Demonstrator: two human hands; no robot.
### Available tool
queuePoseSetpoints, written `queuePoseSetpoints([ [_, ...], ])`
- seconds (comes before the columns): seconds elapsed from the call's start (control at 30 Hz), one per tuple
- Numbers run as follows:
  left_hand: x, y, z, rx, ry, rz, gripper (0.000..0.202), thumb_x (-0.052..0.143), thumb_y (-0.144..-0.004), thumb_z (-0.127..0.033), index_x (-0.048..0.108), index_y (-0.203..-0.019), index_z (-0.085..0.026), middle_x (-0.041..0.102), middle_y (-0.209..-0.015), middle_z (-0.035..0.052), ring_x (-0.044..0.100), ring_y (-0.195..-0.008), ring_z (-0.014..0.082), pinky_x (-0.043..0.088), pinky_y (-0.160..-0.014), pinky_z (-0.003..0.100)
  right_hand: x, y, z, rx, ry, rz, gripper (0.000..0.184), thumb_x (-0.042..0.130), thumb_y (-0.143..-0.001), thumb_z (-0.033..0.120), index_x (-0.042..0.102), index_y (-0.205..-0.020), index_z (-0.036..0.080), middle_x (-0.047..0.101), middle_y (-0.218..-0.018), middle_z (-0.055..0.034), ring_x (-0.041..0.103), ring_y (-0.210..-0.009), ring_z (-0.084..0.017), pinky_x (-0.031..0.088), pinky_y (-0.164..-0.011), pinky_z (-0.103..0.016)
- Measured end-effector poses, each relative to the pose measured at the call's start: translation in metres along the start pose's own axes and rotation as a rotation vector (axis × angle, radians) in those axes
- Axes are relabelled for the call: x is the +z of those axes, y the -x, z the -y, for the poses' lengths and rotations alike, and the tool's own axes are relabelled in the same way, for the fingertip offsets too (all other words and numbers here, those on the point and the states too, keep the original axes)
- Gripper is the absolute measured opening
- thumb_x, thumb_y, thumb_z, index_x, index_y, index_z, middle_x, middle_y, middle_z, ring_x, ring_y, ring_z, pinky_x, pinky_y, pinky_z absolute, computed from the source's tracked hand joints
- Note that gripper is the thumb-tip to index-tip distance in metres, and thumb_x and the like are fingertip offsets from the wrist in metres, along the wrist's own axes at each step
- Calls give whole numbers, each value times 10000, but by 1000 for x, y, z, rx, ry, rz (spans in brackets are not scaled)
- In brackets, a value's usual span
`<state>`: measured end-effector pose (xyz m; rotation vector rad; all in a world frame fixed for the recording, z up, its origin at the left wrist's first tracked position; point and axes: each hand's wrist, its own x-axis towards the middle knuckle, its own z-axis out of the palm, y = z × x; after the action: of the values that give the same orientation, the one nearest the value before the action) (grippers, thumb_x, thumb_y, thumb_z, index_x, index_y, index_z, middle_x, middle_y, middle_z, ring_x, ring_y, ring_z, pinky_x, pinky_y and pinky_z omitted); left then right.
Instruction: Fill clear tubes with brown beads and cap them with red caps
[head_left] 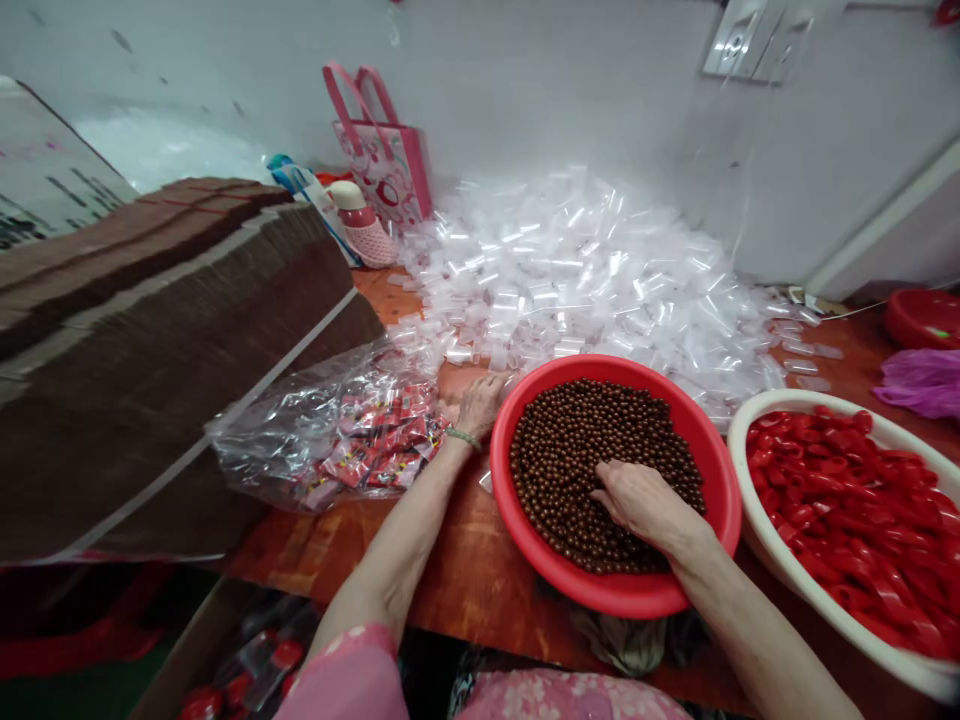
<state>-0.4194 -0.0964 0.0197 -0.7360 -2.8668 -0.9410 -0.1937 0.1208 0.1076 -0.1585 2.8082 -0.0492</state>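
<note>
A red basin [716, 470] full of small brown beads [592, 430] sits in front of me on the wooden table. My right hand [641, 505] lies on the beads, palm down, fingers dug into them; what they hold is hidden. My left hand [480, 400] rests on the table just left of the basin's rim, beside a big heap of small clear plastic tubes [585, 270]; its fingers curl down and their tips are hidden. A green band circles the left wrist.
A white basin [757, 540] of red plastic caps stands at the right. A clear bag of red packets [352, 430] lies to the left, next to a tall brown stack [150, 330]. A pink bag [386, 160] leans on the wall. Another red bowl [922, 318] sits far right.
</note>
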Motion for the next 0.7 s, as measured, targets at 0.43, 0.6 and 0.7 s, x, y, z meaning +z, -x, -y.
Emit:
queuePoseSetpoints([
  [0.43, -33, 45, -13, -117, 415, -319, 462, 685, -914, -362, 678, -1315, -133, 750, -1303, 145, 730, -1169, 239, 570, -1060, 390, -22, 8, -16, -112, -193, -106, 281, 461, -1064, 331, 683, -1067, 159, 761, -1077, -114, 736, -1001, -226, 533, -907, -324],
  [0.6, -68, 82, -57, 128, 673, -243, 425, 770, -873, -376, 709, -1272, -241, 792, -1194, 62, 759, -1028, 196, 609, -960, 350, -52, 4, -7, -275, -580, -470, 305, 540, -1024, 347, 701, -1197, 155, 768, -1131, -110, 725, -1019, -212, 551, -942, -347],
  [0.7, -76, 99, -87, 282, 716, -87, 387, 744, -908, -301, 700, -1292, -273, 789, -1206, 44, 756, -1066, 183, 597, -1001, 338, -68, -4, 2, -336, -744, -514, 392, 627, -968, 386, 675, -1290, 167, 761, -1174, -100, 718, -1011, -207, 562, -903, -340],
])
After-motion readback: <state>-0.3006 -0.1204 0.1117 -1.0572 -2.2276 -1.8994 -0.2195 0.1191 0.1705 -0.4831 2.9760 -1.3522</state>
